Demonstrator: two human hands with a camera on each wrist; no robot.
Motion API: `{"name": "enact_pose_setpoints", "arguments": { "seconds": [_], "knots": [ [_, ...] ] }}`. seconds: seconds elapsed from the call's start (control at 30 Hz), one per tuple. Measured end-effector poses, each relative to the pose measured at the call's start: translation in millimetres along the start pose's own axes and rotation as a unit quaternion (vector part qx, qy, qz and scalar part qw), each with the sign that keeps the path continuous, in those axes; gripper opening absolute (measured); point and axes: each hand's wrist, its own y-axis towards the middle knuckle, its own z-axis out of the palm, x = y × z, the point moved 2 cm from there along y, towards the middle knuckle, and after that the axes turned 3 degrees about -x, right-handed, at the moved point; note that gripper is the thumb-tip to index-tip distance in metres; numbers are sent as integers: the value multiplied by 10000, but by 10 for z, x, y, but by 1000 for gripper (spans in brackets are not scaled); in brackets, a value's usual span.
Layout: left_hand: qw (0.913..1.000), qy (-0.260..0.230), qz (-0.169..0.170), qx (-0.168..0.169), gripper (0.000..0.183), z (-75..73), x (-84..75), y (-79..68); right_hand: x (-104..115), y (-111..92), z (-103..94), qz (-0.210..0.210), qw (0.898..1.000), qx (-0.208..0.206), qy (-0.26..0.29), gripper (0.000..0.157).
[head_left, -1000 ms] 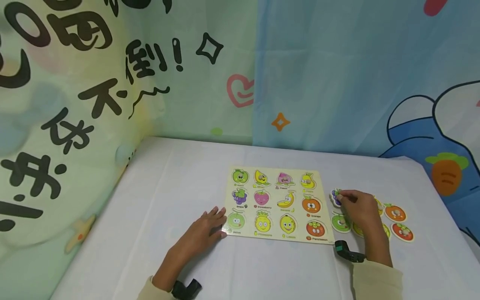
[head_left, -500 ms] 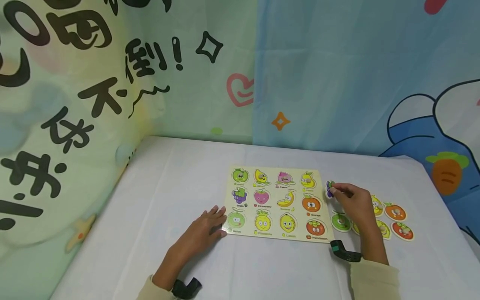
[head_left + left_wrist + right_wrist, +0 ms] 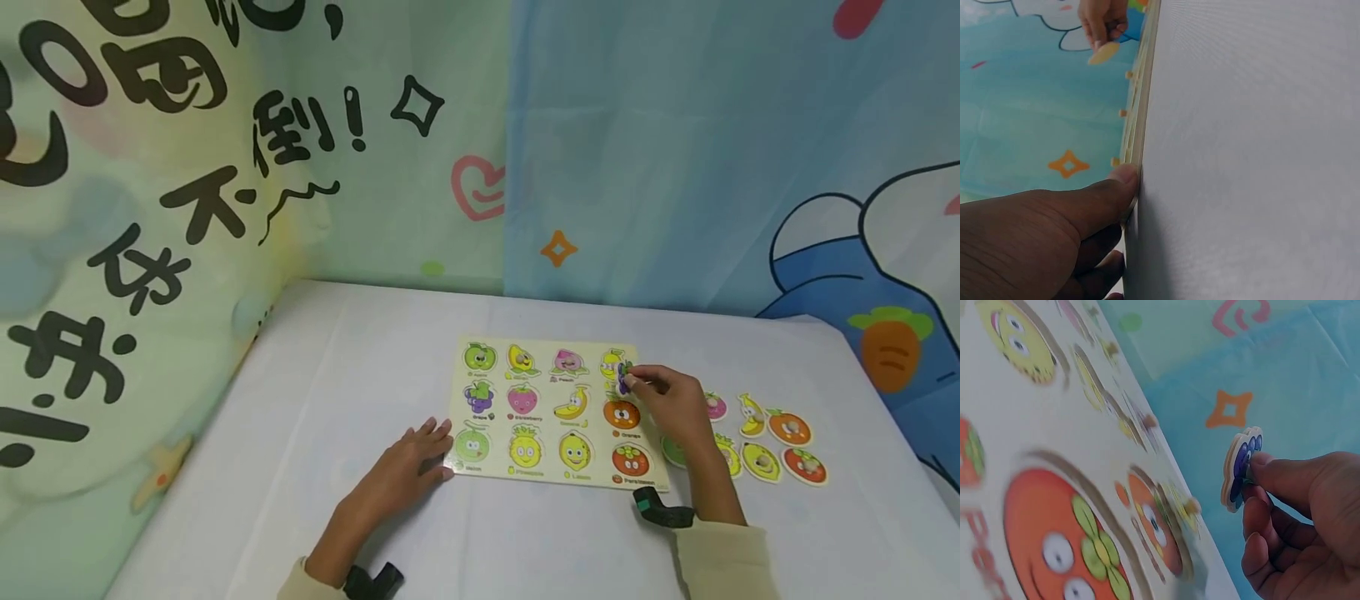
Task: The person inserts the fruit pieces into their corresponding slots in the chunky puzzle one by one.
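Observation:
A pale yellow fruit puzzle board [image 3: 546,421] lies on the white table, its printed fruits set out in rows. My left hand [image 3: 405,462] rests at the board's left edge, fingers extended; in the left wrist view its thumb [image 3: 1124,175] touches the board's rim. Between thumb and fingertips, my right hand [image 3: 675,408] pinches a purple grape puzzle piece [image 3: 623,379]. That piece is held above the board's right side, near the pear and the orange. Seen from the right wrist, the grape piece [image 3: 1230,472] stands on edge, apart from the board.
Several loose fruit pieces lie right of the board, among them a banana [image 3: 752,417], an orange [image 3: 790,427], a lemon [image 3: 761,462] and a persimmon [image 3: 806,465]. My right forearm partly covers a green piece [image 3: 673,452]. Printed curtains [image 3: 637,167] rise behind the table.
My right hand has carried the grape piece leftward from among the loose pieces to above the board's right side. The left hand has stayed at the board's edge.

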Motion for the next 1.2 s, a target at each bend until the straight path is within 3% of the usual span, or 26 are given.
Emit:
{"name": "enact_pose_setpoints", "arguments": {
  "seconds": [0.23, 0.53, 0.97, 1.2],
  "knots": [
    [10000, 28, -64, -29, 54, 23, 22, -26, 66, -10, 86, -250, 9997, 51, -35, 45],
    [10000, -12, 49, -25, 53, 64, 33, -51, 113, -47, 261, -473, 9984, 220, 209, 32],
    [10000, 42, -19, 39, 53, 18, 12, -14, 314, -31, 481, -979, 9935, 419, 397, 27],
    [10000, 49, -54, 43, 54, 10, 6, 8, 433, -41, 623, -1137, 9899, 752, 380, 18]
  ]
}}
